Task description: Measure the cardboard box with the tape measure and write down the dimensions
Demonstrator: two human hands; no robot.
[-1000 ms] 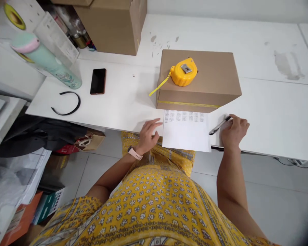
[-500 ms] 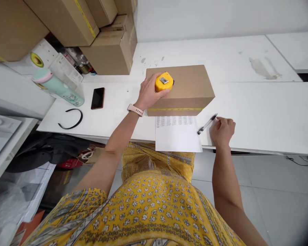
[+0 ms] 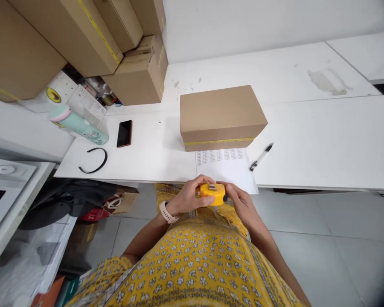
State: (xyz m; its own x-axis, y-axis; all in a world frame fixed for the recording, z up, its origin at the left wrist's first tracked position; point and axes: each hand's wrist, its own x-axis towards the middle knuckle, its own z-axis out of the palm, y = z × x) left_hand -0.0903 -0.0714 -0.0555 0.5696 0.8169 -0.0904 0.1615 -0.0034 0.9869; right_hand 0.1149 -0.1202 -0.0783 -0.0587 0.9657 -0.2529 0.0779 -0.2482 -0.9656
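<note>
Close to my body, in front of the table edge, my left hand (image 3: 192, 196) grips a yellow tape measure (image 3: 213, 198) with a metal clip on top. My right hand (image 3: 241, 202) has its fingertips closed at the tape measure's right end, by the dark tape mouth; no drawn-out blade shows. Beyond them a closed cardboard box (image 3: 222, 111) with a yellow strip sits on a printed paper sheet (image 3: 225, 170), covering its upper part. A black and clear pen (image 3: 261, 157) lies just right of the sheet.
On the white table (image 3: 307, 140) to the left lie a phone (image 3: 124, 133), a black headband (image 3: 105, 160) and a mint bottle (image 3: 83, 125). Stacked cardboard boxes (image 3: 137, 79) fill the back left corner. A white appliance (image 3: 11, 179) stands at the far left.
My left hand has brought the tape measure from the box top down towards my body. My right hand has left the table beside the pen and come to the tape measure.
</note>
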